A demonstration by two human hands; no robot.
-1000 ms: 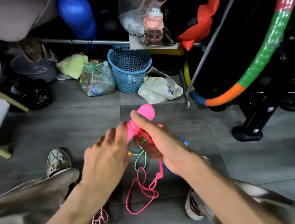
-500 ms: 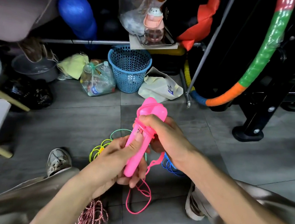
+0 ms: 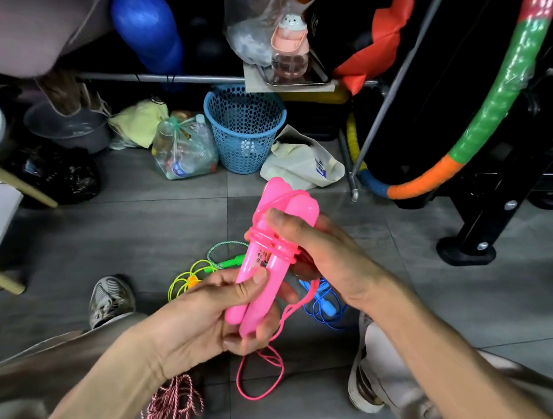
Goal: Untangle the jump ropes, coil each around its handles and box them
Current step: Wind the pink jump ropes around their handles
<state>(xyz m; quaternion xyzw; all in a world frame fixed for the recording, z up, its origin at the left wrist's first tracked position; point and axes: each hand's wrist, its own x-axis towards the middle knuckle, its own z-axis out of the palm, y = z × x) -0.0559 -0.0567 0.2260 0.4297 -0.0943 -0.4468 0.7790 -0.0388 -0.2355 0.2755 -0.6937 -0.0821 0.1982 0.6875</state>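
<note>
I am looking down at a grey tiled floor (image 3: 128, 227) in a cluttered storage corner. At the far left of the frame stand pale boards on wooden legs (image 3: 13, 179); above them hangs a blue ball (image 3: 144, 25). Further right, against the back, a clear bag of bottles (image 3: 181, 153) leans beside a blue mesh basket (image 3: 243, 129), with a pink bottle (image 3: 290, 45) on a tray above it. At the upper right curves a green and orange hoop (image 3: 486, 105) against black equipment.

On the floor at centre lie a yellow-green rope (image 3: 188, 278), a blue rope (image 3: 323, 304) and, at the bottom edge, a red-white cord (image 3: 173, 404).

My left hand (image 3: 214, 316) grips the lower ends of the two pink handles (image 3: 272, 267), held side by side and upright in mid-frame. The glossy pink rope (image 3: 274, 243) is wound several turns round their middle; a loose loop hangs below. My right hand (image 3: 325, 256) pinches the wound turns, thumb across the handles.
</note>
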